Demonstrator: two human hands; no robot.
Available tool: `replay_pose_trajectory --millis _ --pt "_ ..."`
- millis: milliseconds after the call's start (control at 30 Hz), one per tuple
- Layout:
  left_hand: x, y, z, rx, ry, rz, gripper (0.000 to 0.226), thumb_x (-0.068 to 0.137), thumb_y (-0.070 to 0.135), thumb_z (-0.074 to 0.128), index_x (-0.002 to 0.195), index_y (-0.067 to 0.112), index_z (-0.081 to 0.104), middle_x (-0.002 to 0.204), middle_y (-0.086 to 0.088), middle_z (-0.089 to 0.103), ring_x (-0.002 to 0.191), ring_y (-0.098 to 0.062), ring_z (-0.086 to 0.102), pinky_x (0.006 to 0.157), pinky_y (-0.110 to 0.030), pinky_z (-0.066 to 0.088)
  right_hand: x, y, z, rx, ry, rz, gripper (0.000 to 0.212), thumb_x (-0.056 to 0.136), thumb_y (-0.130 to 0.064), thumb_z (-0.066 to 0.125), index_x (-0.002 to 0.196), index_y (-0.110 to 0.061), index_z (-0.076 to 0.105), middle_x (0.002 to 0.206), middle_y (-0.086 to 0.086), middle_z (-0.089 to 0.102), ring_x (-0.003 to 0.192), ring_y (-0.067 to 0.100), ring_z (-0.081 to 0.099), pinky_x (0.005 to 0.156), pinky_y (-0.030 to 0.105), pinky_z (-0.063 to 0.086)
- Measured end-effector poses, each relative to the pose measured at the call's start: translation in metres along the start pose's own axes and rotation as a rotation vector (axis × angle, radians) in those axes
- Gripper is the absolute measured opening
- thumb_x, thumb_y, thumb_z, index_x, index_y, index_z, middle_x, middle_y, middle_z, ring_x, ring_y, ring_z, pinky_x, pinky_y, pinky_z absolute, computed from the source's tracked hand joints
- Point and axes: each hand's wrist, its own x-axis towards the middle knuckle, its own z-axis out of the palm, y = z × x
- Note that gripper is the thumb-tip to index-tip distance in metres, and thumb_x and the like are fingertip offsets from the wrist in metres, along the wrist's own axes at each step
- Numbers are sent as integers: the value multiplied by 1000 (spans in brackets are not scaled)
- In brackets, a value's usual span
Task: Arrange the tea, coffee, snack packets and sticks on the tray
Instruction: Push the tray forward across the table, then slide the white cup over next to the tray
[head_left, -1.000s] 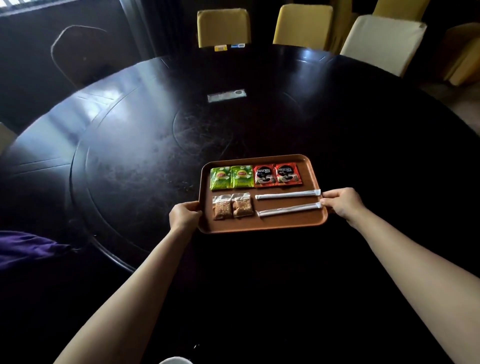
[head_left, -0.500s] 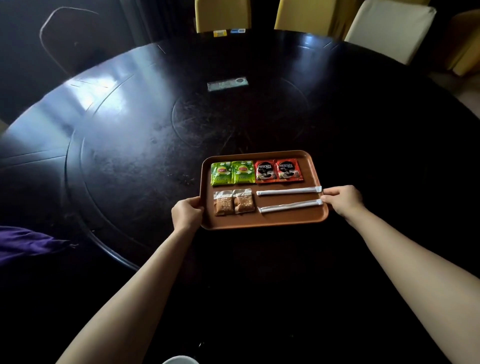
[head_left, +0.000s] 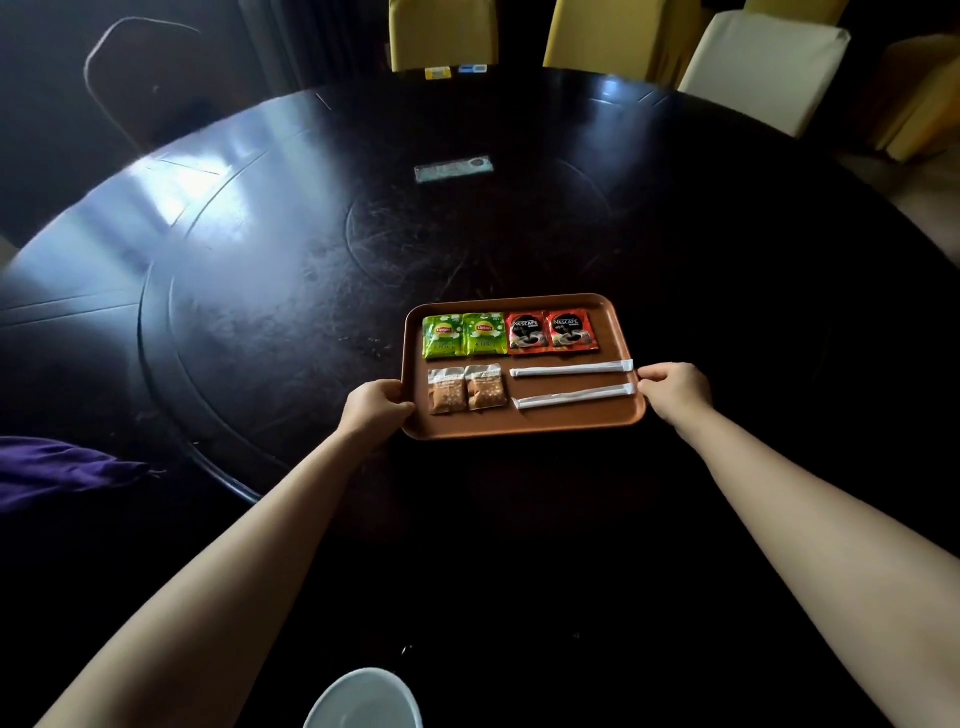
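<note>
Nearest you, a white round bowl (head_left: 363, 699) sits at the bottom edge of the view. Beyond it, your left hand (head_left: 375, 408) grips the left rim of the brown rectangular plastic tray (head_left: 519, 428), fingers curled around the edge, and your right hand (head_left: 675, 389) is closed on the right rim. The tray rests on the dark round wooden table (head_left: 260, 260). On its near row lie two clear snack packets (head_left: 466, 395) side by side at left, and two white paper-wrapped sticks (head_left: 571, 384) lying one behind the other at right. Behind them sit two green tea sachets (head_left: 464, 335), then two red coffee sachets (head_left: 551, 332). Farther off, a pale flat card (head_left: 453, 169) lies mid-table, with yellow chairs (head_left: 441, 31) beyond.
</note>
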Motion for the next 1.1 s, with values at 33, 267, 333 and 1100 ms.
replay_pose_trajectory --millis 33,267,333,1100 --pt "-3 0 -2 17 -23 8 26 77 12 60 101 13 69 90 -7 72 74 -17 62 70 -28 47 -1 0 -1 3 -2 7 32 86 -5 55 118 -2 60 123 18 63 111 30 59 94 35 47" --pt "-42 -29 -22 160 -112 44 43 85 29 59 125 13 55 117 -9 66 106 -23 62 92 -29 45 -55 -4 7 -227 40 -254 39 84 -7 52 122 0 54 126 24 56 116 39 50 101 40 40" --pt "-64 -53 -28 190 -77 85 44 86 28 58 127 13 53 123 -11 64 112 -24 60 99 -31 43 -89 -4 16 -214 5 -402 37 83 -5 54 120 0 55 124 23 57 116 38 50 103 39 37" --pt "-188 -227 10 497 110 -187 62 92 53 24 146 31 3 159 4 -5 145 -15 -13 115 -47 -12 -237 15 112 -488 -1014 -1133 33 89 -17 55 121 -15 57 121 5 60 109 22 57 94 30 44"
